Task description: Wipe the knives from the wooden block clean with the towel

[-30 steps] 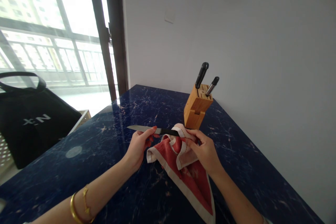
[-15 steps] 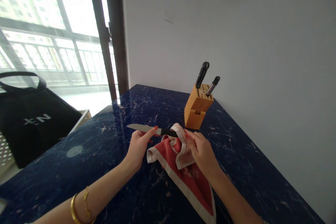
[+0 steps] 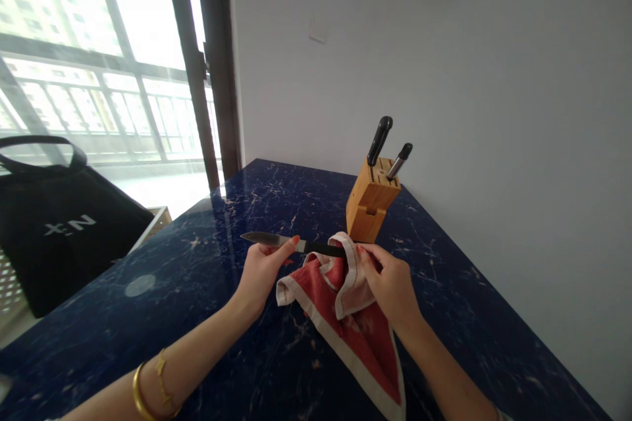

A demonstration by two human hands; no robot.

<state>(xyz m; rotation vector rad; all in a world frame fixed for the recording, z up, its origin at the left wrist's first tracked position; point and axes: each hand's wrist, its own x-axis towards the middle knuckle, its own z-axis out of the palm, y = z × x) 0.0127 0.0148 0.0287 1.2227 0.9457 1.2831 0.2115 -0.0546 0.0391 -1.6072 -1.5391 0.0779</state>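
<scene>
A knife (image 3: 323, 249) with a black handle is held level above the table, its blade pointing left. My left hand (image 3: 264, 273) pinches the blade near the handle between thumb and fingers. A red cloth with a pale border (image 3: 353, 325) wraps around the handle's right end and hangs down toward the table's front. Closed on that cloth is my right hand (image 3: 390, 283), at the butt of the handle; the handle's tip is hidden in the folds. Just behind the right hand stands a wooden knife block (image 3: 370, 204).
In the block's slots sit a black-handled knife (image 3: 380, 140) and a tool with a black and metal handle (image 3: 400, 160). The dark blue marbled table (image 3: 207, 276) meets a grey wall on the right. A black bag (image 3: 64, 230) is at the left, before a bright window.
My right hand has slid slightly right along the handle with the cloth, baring more of the black handle. The blade has rolled a little and looks darker.
</scene>
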